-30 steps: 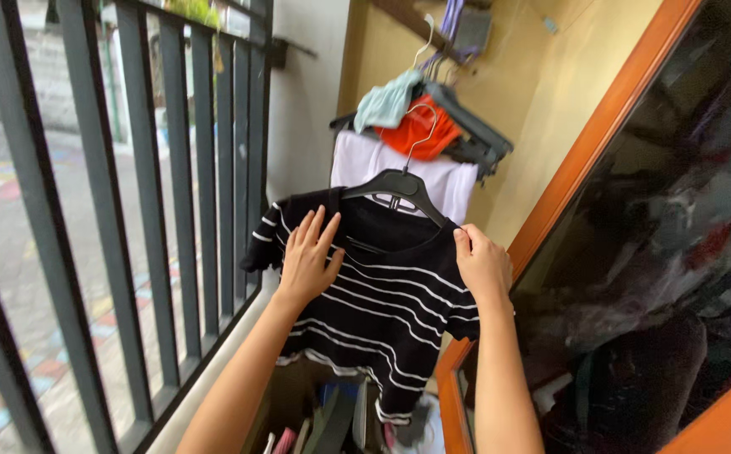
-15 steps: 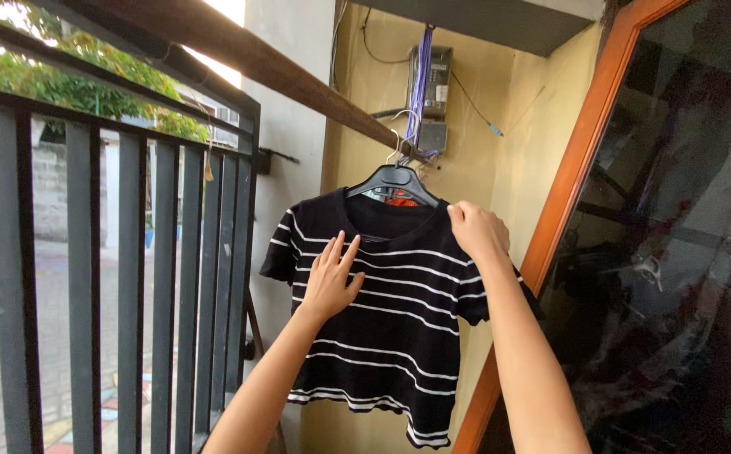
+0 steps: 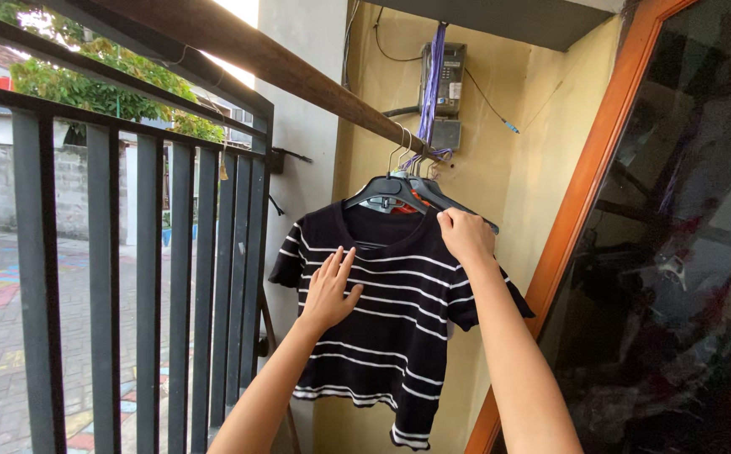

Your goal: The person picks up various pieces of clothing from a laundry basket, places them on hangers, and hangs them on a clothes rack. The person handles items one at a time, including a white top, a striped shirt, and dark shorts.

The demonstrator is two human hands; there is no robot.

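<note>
The black striped shirt [image 3: 391,311] is hung on a black hanger [image 3: 392,190], whose hook is set over the brown wooden pole [image 3: 298,80] beside the dark metal railing [image 3: 155,277]. The left hand [image 3: 329,290] is laid open and flat against the shirt's front, fingers spread. The right hand [image 3: 465,235] is closed on the shirt's shoulder seam, just below the hanger's arm. The hanging step is judged nearly done, with the cloth being straightened. For the next move, an even pull on the shoulder would be called for, so that the shirt sits level on the hanger.
</note>
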